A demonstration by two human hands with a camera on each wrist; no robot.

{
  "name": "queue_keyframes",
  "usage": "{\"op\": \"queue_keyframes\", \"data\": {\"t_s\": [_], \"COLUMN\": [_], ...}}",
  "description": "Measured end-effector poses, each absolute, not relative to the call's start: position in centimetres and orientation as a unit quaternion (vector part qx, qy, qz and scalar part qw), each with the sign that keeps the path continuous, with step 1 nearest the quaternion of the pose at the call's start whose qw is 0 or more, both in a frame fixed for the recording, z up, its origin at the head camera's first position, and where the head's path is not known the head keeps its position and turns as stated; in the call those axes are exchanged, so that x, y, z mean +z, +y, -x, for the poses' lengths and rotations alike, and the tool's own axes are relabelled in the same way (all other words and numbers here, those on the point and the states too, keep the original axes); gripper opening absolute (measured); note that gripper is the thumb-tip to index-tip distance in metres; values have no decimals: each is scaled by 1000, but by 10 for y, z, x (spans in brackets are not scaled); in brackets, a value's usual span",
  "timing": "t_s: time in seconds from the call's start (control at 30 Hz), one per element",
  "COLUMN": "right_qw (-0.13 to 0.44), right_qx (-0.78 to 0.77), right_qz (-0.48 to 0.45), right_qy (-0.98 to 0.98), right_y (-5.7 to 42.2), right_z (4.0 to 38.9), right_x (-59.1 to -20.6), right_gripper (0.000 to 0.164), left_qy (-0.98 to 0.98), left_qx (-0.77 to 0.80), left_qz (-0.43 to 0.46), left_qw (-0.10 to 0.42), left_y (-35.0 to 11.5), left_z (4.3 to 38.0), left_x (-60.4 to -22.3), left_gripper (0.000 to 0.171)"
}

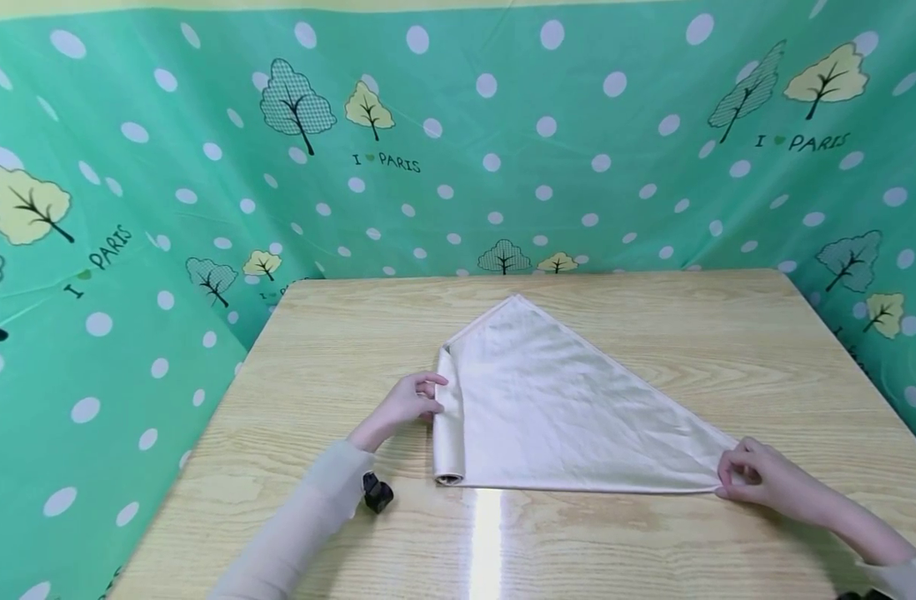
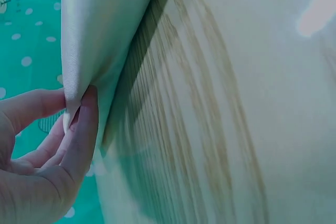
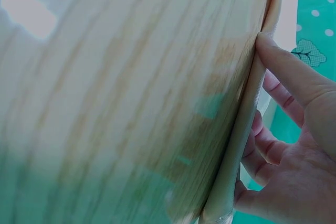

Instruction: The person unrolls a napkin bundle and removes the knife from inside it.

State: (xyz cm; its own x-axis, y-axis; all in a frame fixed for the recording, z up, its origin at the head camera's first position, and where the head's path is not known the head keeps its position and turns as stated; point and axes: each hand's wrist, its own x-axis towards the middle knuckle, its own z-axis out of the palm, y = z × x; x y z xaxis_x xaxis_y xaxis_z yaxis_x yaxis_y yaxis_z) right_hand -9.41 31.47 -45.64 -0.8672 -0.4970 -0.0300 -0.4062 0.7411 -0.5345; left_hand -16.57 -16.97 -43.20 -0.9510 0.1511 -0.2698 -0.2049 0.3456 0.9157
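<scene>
A pale, silky cloth (image 1: 555,408) lies folded on the table, with one peak pointing to the back and a long tapering corner to the right. Its left side is wound into an upright-running roll (image 1: 449,442), with the open end toward me. My left hand (image 1: 411,400) pinches the roll partway along its outer side; in the left wrist view, thumb and fingers bunch the fabric (image 2: 105,30). At the far right corner, my right hand (image 1: 768,479) pinches the cloth tip. The right wrist view shows the thumb and fingers at the cloth's edge (image 3: 236,156).
The wooden table (image 1: 337,350) has a bright light reflection (image 1: 487,542) in front of the cloth. A small black device (image 1: 377,492) is beside my left sleeve. A green dotted curtain (image 1: 458,150) with tree prints hangs around the back and sides.
</scene>
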Motion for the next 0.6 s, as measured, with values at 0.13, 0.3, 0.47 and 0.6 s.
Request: {"op": "queue_keyframes", "data": {"t_s": [0.13, 0.3, 0.47, 0.6], "right_qw": [80, 73, 57, 37], "right_qx": [-269, -271, -267, -267], "right_qz": [251, 261, 268, 273], "right_qy": [926, 924, 924, 923], "right_y": [315, 315, 315, 315], "right_z": [94, 94, 95, 95], "right_x": [-457, -458, -459, -461], "right_gripper": [15, 16, 17, 20], "left_qy": [801, 795, 792, 794], "left_qx": [576, 584, 588, 584], "left_qz": [29, 31, 40, 47], "left_qw": [161, 161, 161, 163], "left_y": [-175, -181, -185, -185], "left_z": [166, 167, 167, 167], "left_x": [-432, -436, -439, -438], "left_gripper": [44, 46, 47, 47]}}
